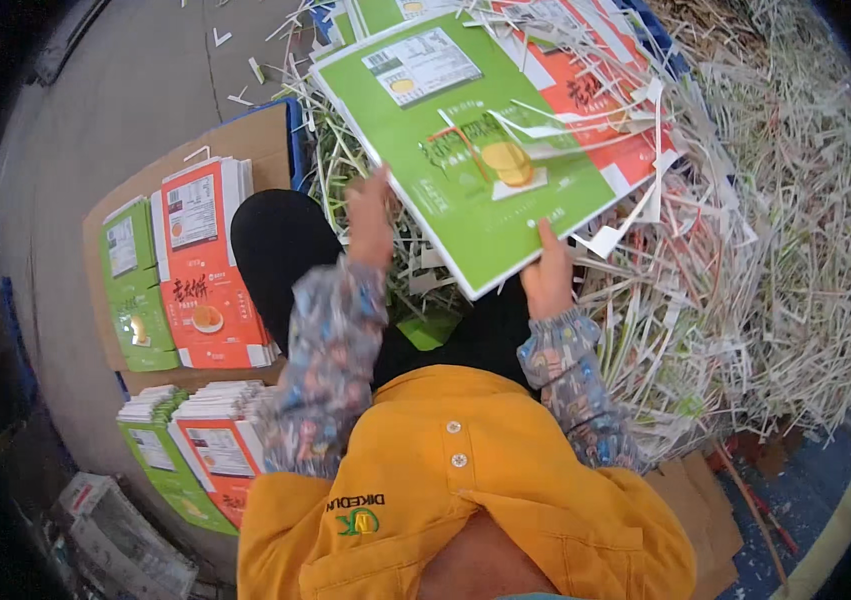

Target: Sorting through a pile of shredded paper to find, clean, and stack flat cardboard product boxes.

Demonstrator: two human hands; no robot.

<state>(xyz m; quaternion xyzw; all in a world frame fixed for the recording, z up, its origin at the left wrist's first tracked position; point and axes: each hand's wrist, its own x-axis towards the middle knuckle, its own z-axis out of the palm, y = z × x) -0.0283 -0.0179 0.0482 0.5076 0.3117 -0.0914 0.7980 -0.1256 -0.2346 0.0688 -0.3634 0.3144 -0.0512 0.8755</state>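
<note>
A stack of printed card sheets (415,150), one half green and the other orange, lies tilted in front of me with a bread-like picture on it. At its near right corner my right hand (548,275) grips the edge, thumb on top and fingers hidden underneath. My left hand (370,220) is slightly blurred, upright against the stack's left edge, its fingers extended. Thin white paper strips (545,130) lie across the orange half. Behind, more green and orange sheets show in part.
A large heap of shredded paper strips (785,230) fills the right side. On brown cardboard (235,140) at left sit green sheet stacks (135,285) and orange ones (207,260), with further stacks (215,440) nearer me. A grey crate-like object (120,540) stands at lower left.
</note>
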